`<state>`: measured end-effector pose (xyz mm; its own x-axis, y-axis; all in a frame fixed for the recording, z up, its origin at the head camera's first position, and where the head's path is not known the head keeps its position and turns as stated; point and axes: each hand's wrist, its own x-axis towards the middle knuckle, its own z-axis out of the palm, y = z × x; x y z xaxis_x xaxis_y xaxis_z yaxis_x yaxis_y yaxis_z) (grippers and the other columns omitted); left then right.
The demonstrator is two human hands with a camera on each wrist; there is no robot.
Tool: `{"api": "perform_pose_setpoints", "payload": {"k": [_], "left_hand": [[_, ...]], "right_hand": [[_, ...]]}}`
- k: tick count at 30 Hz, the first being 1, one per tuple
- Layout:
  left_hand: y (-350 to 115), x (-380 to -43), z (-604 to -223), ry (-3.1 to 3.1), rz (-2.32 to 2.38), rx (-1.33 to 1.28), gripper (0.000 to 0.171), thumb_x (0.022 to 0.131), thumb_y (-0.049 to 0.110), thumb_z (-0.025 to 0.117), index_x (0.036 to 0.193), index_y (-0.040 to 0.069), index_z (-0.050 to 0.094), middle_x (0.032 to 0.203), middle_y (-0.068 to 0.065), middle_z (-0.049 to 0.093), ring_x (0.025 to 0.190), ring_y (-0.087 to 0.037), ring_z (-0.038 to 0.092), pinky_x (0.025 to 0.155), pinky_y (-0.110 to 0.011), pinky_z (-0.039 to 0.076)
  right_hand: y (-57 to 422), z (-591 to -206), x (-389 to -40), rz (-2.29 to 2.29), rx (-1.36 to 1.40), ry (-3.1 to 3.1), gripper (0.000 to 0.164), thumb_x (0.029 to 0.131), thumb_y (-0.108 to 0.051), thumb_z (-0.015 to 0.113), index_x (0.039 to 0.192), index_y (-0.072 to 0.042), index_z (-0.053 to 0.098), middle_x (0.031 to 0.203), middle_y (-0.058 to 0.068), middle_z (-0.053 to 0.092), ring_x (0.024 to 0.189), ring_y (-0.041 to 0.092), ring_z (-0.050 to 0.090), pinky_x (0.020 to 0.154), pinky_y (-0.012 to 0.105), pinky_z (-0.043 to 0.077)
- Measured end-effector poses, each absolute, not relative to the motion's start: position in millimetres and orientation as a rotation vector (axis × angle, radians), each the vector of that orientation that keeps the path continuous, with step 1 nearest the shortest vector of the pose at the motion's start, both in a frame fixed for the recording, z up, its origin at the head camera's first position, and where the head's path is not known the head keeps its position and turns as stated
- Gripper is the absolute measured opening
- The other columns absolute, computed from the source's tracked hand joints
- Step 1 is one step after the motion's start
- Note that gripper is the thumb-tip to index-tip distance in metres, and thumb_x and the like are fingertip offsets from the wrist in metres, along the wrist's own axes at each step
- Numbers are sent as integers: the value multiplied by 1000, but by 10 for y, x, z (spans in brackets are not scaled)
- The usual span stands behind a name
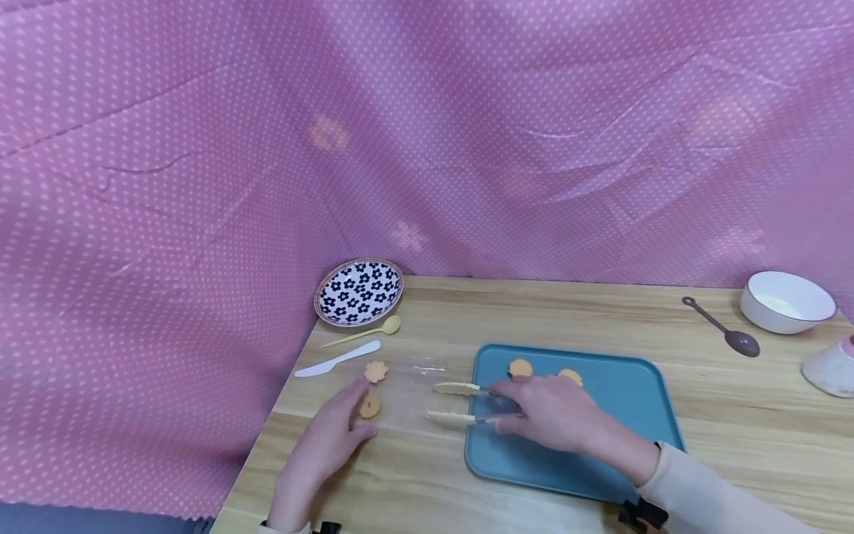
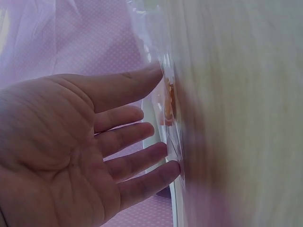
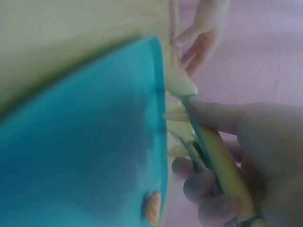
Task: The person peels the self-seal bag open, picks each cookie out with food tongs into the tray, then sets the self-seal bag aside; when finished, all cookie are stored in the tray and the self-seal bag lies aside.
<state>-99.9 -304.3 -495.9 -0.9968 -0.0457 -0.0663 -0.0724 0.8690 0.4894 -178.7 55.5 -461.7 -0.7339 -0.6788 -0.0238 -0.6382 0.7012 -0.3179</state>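
My right hand (image 1: pixel 557 411) holds a pair of tongs (image 3: pixel 220 161) with cream tips, thumb on one arm and fingers round the other. The tips stand spread apart past the left rim of a blue tray (image 1: pixel 623 400), over a clear plastic bag (image 1: pixel 407 389). Two cookies lie at the bag's left end, a flower-shaped cookie (image 1: pixel 376 371) and a round cookie (image 1: pixel 369 405). My left hand (image 1: pixel 325 434) is beside them, its fingers loosely extended and fingertips at the bag's edge in the left wrist view. On the tray are two cookies (image 1: pixel 520 368), partly behind my right hand.
A white knife (image 1: pixel 340 359), a yellow spoon (image 1: pixel 363 331) and a flower-patterned plate (image 1: pixel 360 292) lie at the back left. At the back right are a brown spoon (image 1: pixel 723 328), a white bowl (image 1: pixel 787 302) and a pale container (image 1: pixel 830 368). Pink dotted cloth (image 1: pixel 467 148) hangs behind the table.
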Motion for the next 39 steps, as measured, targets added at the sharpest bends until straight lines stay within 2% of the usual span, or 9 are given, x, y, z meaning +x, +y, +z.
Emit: {"api": "perform_pose_setpoints", "payload": {"k": [5, 9, 13, 20, 26, 30, 34, 37, 39], "left_hand": [[-3052, -1016, -4962, 2991, 765, -89, 76, 88, 26, 78, 154, 13, 43, 163, -13, 40, 151, -33, 40, 127, -54, 31], [-3054, -1021, -4967, 2984, 769, -83, 76, 88, 24, 78, 154, 12, 42, 163, -13, 40, 151, -33, 39, 127, -54, 31], [-3057, -1017, -4967, 2973, 767, -88, 77, 88, 26, 77, 155, 12, 42, 165, -12, 37, 152, -33, 38, 127, -54, 30], [-3057, -995, -4957, 2964, 757, -87, 80, 87, 27, 78, 156, 13, 40, 167, -11, 34, 154, -34, 34, 128, -56, 28], [-3044, -993, -4949, 2977, 756, -74, 83, 84, 26, 81, 156, 13, 40, 166, -12, 35, 153, -35, 36, 127, -57, 29], [-3044, -990, -4956, 2961, 771, -97, 84, 84, 27, 81, 156, 15, 40, 166, -11, 34, 153, -35, 35, 127, -57, 28], [-3046, -994, -4966, 2953, 772, -123, 82, 85, 27, 80, 156, 14, 40, 164, -14, 38, 152, -36, 37, 127, -56, 30], [-3048, -998, -4971, 2942, 761, -151, 81, 87, 29, 79, 156, 12, 40, 162, -16, 41, 151, -36, 39, 127, -55, 31], [-3047, -1001, -4971, 2933, 755, -169, 81, 87, 30, 78, 156, 11, 40, 162, -16, 42, 151, -36, 39, 127, -55, 32]], "right_hand": [[603, -4606, -1819, -386, -1262, 2825, 40, 88, -53, 73, 126, -42, 68, 97, -14, 75, 49, -1, 37, 37, 23, 27], [627, -4632, -1840, -397, -1314, 2830, 36, 88, -50, 73, 123, -40, 71, 97, -15, 76, 50, -2, 36, 37, 22, 25], [634, -4670, -1845, -410, -1283, 2824, 43, 88, -54, 72, 128, -40, 68, 96, -14, 75, 50, -2, 36, 38, 22, 26], [612, -4722, -1823, -366, -1169, 2821, 69, 83, -67, 69, 143, -36, 55, 129, -2, 71, 54, 1, 44, 51, 21, 36], [622, -4769, -1843, -394, -1116, 2813, 74, 81, -69, 70, 145, -38, 52, 121, -8, 70, 58, 1, 45, 52, 20, 37], [651, -4755, -1843, -422, -1123, 2799, 71, 82, -68, 70, 144, -37, 53, 119, -10, 69, 56, 2, 46, 50, 21, 36], [698, -4735, -1834, -481, -1186, 2772, 58, 86, -61, 70, 137, -36, 60, 117, -11, 72, 69, 0, 59, 51, 19, 39], [717, -4730, -1833, -527, -1246, 2745, 45, 89, -55, 70, 130, -37, 66, 113, -13, 75, 80, -3, 62, 54, 17, 42], [716, -4733, -1837, -546, -1285, 2731, 39, 91, -52, 70, 128, -38, 67, 112, -16, 75, 81, -4, 64, 55, 17, 44]]}}
